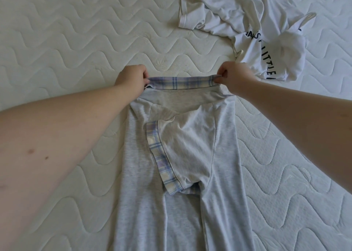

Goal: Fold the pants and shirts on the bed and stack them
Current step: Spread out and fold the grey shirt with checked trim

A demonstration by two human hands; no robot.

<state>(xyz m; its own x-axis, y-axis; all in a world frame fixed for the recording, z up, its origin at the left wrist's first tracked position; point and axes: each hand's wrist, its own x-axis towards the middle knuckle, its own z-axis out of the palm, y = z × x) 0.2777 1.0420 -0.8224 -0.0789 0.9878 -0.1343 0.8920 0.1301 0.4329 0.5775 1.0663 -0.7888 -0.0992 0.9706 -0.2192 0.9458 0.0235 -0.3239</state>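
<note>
A light grey shirt (190,136) with plaid trim lies lengthwise on the bed, running from the middle down past the lower edge of view. One sleeve with a plaid cuff is folded across its middle. My left hand (131,78) pinches the left end of the plaid-trimmed top edge. My right hand (233,75) pinches the right end of that same edge. The edge is stretched straight between the two hands.
A crumpled white shirt (247,26) with dark lettering lies at the upper right, just beyond my right hand. The white quilted mattress (66,31) spreads out on all sides of the grey shirt.
</note>
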